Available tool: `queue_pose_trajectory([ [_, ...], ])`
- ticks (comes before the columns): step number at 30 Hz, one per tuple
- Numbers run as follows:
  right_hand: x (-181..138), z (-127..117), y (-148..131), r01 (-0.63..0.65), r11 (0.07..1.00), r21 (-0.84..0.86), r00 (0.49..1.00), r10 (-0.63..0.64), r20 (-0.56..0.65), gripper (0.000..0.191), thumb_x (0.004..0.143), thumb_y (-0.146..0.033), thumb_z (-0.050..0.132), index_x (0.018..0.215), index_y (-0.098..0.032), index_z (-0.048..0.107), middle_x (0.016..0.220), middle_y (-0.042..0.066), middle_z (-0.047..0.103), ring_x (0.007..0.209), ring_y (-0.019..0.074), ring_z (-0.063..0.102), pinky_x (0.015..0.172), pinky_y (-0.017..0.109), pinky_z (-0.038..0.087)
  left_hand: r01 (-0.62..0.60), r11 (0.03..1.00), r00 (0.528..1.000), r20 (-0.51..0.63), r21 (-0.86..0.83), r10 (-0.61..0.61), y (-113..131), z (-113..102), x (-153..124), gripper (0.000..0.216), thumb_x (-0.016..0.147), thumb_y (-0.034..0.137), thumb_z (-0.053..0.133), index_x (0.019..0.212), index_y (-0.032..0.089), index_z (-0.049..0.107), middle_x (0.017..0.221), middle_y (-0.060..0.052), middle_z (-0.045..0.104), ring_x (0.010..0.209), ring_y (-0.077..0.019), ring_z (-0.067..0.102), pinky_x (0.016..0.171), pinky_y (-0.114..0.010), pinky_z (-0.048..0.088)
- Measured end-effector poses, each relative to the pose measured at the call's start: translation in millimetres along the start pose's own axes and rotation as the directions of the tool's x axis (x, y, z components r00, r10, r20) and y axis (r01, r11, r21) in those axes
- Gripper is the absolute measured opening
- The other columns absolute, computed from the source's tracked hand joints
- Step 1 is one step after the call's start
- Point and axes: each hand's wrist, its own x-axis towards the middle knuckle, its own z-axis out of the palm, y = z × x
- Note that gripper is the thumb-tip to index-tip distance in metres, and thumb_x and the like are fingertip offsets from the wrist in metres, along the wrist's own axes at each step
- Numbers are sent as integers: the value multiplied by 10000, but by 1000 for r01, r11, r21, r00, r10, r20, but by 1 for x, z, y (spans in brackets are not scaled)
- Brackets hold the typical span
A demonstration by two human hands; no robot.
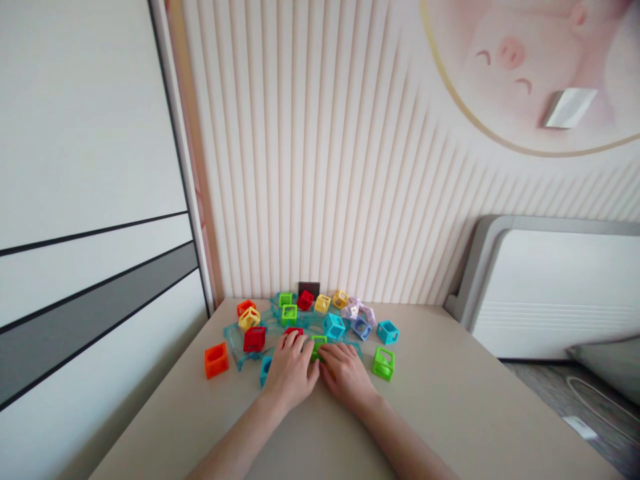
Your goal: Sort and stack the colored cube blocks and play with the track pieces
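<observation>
Both my hands rest side by side on a beige table [450, 413], among a scatter of small hollow plastic cubes. My left hand [290, 373] lies palm down with fingers stretched toward a red cube [255, 339] and a smaller red piece [294, 331]. My right hand [346, 375] lies flat too, its fingertips touching a green cube [317, 347]. A clear teal track piece [235, 340] curves under the cubes. Another green cube [384, 363] stands just right of my right hand. An orange cube [217, 361] sits apart on the left.
More cubes in yellow, blue, green, red and lilac crowd the table's back by the ribbed wall [320, 167]. A dark square block [309, 289] leans at the wall. A white headboard [560, 293] and a grey pillow [607, 373] lie to the right.
</observation>
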Motion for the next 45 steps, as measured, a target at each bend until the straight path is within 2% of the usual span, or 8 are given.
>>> queue_pose_trajectory([
  [7,1,1,-3,-50,997,52,996,46,78,556,842,-72,494,1373,-210,588,1377,53,632,1067,237,625,965,399,498,-25,999,1000,8,26,24,-3,15,-7,372,848,173,545,1197,163,671,1222,-139,686,1269,-353,523,1084,-556,406],
  [16,0,0,0,-39,999,36,996,36,80,641,785,-68,481,1401,-220,573,1434,69,583,1114,234,650,1002,391,515,-65,998,998,-24,13,65,-11,20,-9,403,846,160,541,1231,184,660,1312,-139,646,1305,-322,514,1103,-555,393],
  [22,-2,1,3,-49,996,72,997,45,56,573,848,-108,480,1405,-220,553,1476,110,529,1232,238,607,1049,385,490,-72,997,997,-40,12,72,-12,18,-9,418,846,169,551,1253,166,646,1371,-146,612,1327,-320,504,1124,-554,381],
  [26,-2,0,4,-61,996,62,998,59,26,483,905,-196,512,1382,-251,558,1418,113,566,1196,238,626,1031,389,501,-122,992,986,-114,-11,120,-10,10,-10,369,878,206,535,1222,175,666,1343,-132,634,1310,-319,518,1130,-561,378],
  [30,-1,-6,1,-53,999,12,999,53,7,388,910,-211,534,1285,-235,628,1326,121,623,1128,260,649,984,419,522,-211,973,967,-163,-92,195,-9,1,-13,308,911,205,502,1149,183,697,1243,-102,686,1241,-280,565,1109,-507,426],
  [36,-1,-7,1,-51,997,57,998,48,42,384,887,-163,532,1252,-212,643,1261,113,647,1113,246,638,981,394,514,-289,939,957,-84,-185,278,-3,6,-20,332,933,179,484,1218,198,653,1193,-83,696,1196,-238,587,1103,-463,438],
  [40,-2,-4,3,-40,997,73,998,38,41,415,869,-160,549,1274,-208,625,1275,114,637,1145,245,615,1007,388,495,-281,938,960,-59,-205,274,3,12,-21,332,924,157,490,1220,194,635,1165,-83,700,1145,-236,612,1099,-472,438],
  [45,-1,-10,3,23,997,78,1000,-24,5,432,853,-173,588,1282,-216,612,1248,115,641,1152,265,589,1014,424,477,-252,933,968,-78,-259,240,5,9,-20,286,910,136,501,1141,208,653,1091,-71,699,1084,-224,622,1062,-439,471],
])
